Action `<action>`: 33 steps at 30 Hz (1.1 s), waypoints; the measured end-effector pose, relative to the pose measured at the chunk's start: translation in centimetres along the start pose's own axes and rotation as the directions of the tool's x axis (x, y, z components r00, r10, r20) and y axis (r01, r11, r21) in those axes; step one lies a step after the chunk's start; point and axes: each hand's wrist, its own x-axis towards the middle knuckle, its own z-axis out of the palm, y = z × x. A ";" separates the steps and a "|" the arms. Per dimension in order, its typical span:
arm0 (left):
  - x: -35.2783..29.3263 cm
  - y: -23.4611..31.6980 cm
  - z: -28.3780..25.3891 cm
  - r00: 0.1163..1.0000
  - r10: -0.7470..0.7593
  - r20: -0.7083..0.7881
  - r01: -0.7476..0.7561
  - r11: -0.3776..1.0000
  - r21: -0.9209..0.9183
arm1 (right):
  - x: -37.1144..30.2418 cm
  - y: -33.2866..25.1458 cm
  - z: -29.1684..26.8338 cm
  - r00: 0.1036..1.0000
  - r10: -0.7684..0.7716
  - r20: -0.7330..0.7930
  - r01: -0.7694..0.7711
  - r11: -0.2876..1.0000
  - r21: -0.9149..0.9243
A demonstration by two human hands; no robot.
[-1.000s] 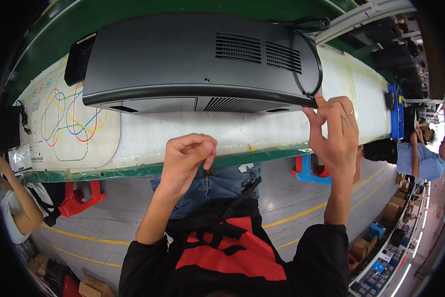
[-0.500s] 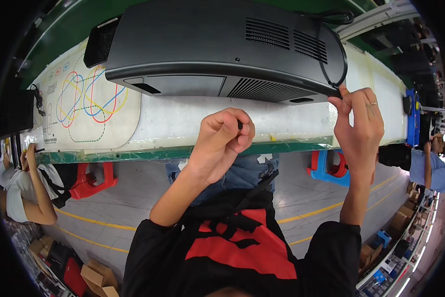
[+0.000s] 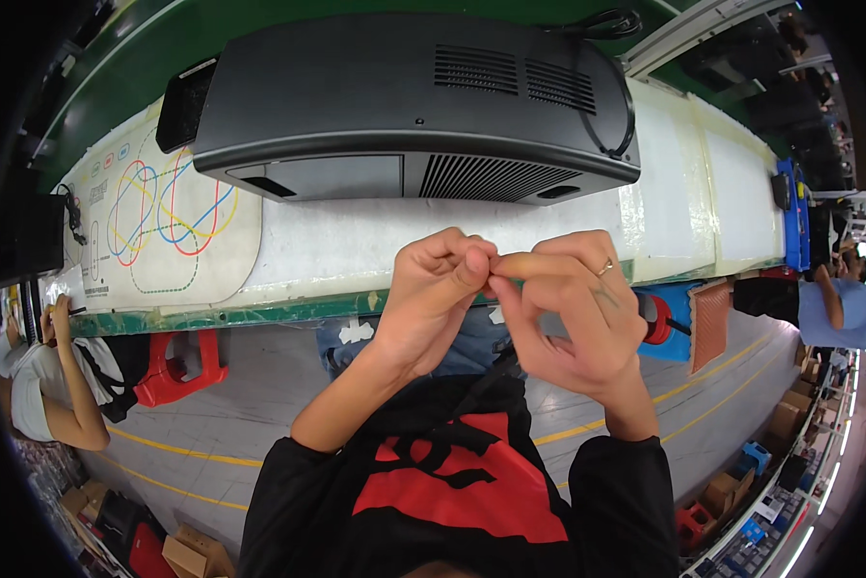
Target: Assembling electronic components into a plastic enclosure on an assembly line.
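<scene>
Workshop, factory type: long white surface (image 3: 336,226) with green edge; co-workers (image 3: 842,313) along it, left and right; plastic stools (image 3: 151,388); yellow floor lines (image 3: 182,448); cardboard boxes (image 3: 197,556).

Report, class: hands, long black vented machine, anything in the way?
Left hand, right hand: fingers pinched, meeting; contents hidden. Black machine on white-topped bench, untouched. Possible snag: black cable looped against its right end.

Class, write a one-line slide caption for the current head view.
Left hand and right hand, fingers meeting, in front of a large black vented unit on a white, green-edged workbench.
</scene>
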 end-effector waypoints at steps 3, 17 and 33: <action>0.0 -0.3 0.0 0.997 0.073 -0.024 -0.071 0.995 0.077 | 0.1 -0.1 -0.2 0.996 0.085 0.029 -0.086 0.996 0.023; -0.2 -1.1 -2.3 0.988 0.153 -0.033 -0.139 0.955 0.262 | 6.4 7.8 -6.6 0.912 0.191 0.363 -0.118 0.969 -0.215; -0.7 0.0 -5.0 0.969 0.207 -0.134 -0.185 0.969 0.162 | 2.4 5.8 -3.4 0.988 0.041 0.146 0.040 0.859 -0.511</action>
